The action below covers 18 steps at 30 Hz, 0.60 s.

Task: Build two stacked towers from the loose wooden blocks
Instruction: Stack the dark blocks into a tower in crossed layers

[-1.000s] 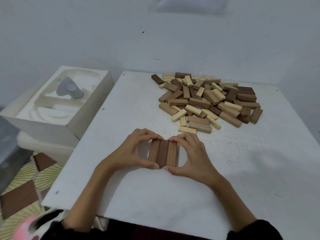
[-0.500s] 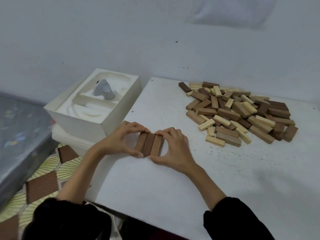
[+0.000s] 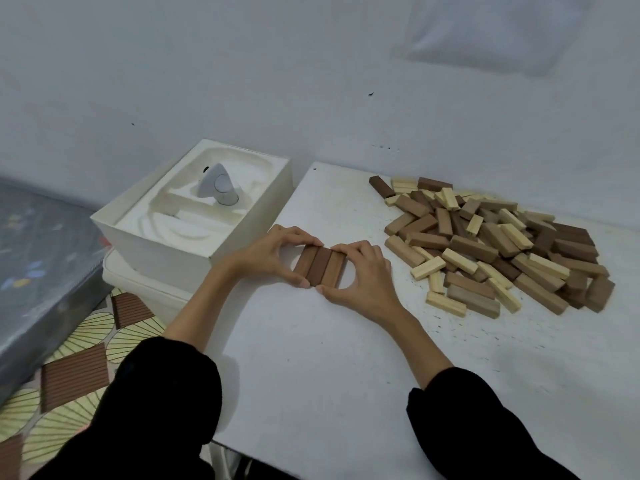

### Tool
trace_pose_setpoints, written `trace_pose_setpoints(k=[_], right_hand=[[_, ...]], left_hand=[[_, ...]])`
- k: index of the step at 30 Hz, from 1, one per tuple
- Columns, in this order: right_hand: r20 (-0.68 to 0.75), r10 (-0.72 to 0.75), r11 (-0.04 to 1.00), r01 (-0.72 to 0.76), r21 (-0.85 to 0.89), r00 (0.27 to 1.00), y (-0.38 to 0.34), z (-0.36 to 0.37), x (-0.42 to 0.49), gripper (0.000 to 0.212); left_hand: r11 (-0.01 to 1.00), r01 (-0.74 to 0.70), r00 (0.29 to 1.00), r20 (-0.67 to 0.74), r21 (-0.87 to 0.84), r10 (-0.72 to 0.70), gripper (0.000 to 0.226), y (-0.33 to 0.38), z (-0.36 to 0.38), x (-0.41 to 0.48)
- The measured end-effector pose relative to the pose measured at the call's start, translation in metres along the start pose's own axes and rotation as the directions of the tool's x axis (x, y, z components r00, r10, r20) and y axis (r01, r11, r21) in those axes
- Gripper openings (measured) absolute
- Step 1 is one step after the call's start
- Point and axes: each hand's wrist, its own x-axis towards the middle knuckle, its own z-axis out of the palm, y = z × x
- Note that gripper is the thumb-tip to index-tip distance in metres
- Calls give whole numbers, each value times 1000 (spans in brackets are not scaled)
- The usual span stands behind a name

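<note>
Three brown blocks lie flat, side by side, as one row (image 3: 320, 266) on the tabletop (image 3: 329, 358), near its left edge. The left hand (image 3: 268, 256) holds the row from the left and the right hand (image 3: 363, 275) from the right, each with the thumb at the near end and curled fingers at the far end, so both hands are clamped on it. The pile (image 3: 502, 244) of loose blocks lies to the right, apart from the row, and a white box (image 3: 180, 244) stands just beside the tabletop on the left.
</note>
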Motion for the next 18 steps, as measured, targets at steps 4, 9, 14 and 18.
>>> trace_pose_setpoints(k=[4,9,14,18], right_hand=[[0,-1,1000,1,-17,1000,4,3,2,76],[-12,-5,1000,5,-12,1000,6,4,2,78],[13,4,1000,-4,27,1000,6,1,1,83],[22,11,998,-12,64,1000,5,0,-1,90]], left_hand=[[1000,-1,1000,8,-12,1,71,-3,0,3],[1000,3,1000,13,-3,-3,72,-4,0,3],[1000,13,1000,23,-4,-13,79,-4,0,3],[997,45,999,26,-68,-44,87,1,-3,0]])
